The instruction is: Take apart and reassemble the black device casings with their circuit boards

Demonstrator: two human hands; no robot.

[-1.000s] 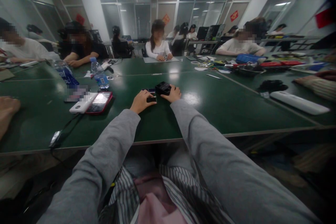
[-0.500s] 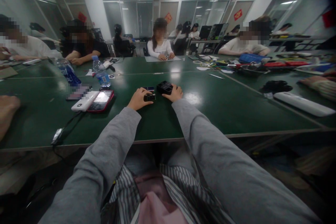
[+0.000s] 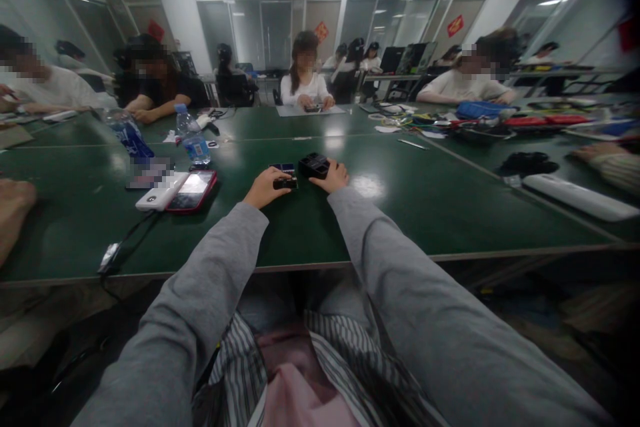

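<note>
On the green table point(image 3: 400, 213), my left hand point(image 3: 265, 189) is closed, thumb and fingers round the near part of a small dark rectangular item point(image 3: 287, 169) with shiny edges. Its exact kind is too small to make out. Just right of it stands a black box-shaped device point(image 3: 311, 163), its top marked with lighter lines. My right hand point(image 3: 335, 178) grips that device's right side, thumb at the front and fingers over the edge. A narrow gap separates the two things.
Left of my hands lie a red-edged phone point(image 3: 194, 191), a white power bank point(image 3: 161, 192) with a cable, and a water bottle point(image 3: 193, 137). At right are a long white object point(image 3: 580, 197) and a black bundle point(image 3: 529, 164). Co-workers sit around the table.
The item in my left hand has tipped slightly, and its near part looks darker and flatter. My right hand and the black device stay in place.
</note>
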